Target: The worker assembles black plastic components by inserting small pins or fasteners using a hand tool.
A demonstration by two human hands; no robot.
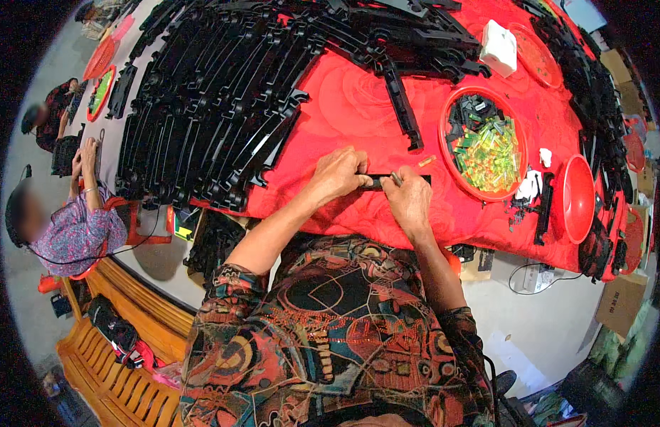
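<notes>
Near the front edge of the red-covered table (358, 107), a short black plastic part (376, 181) lies between my hands. My left hand (341, 172) is closed on its left end. My right hand (410, 199) is closed over its right side, with a thin greyish piece showing at the fingertips, too small to name. Just beyond my right hand lies a small yellowish strip (427, 161). One long black plastic part (401, 107) rests on the cloth ahead of my hands, pointing toward me.
Rows of long black parts (216, 107) cover the table's left. A red basin (444, 132) holds yellow-green strips and black pieces; an empty red bowl (577, 199) and white tissue pack (498, 48) are on the right. Another person (77, 228) works at left, near a wooden bench (124, 356).
</notes>
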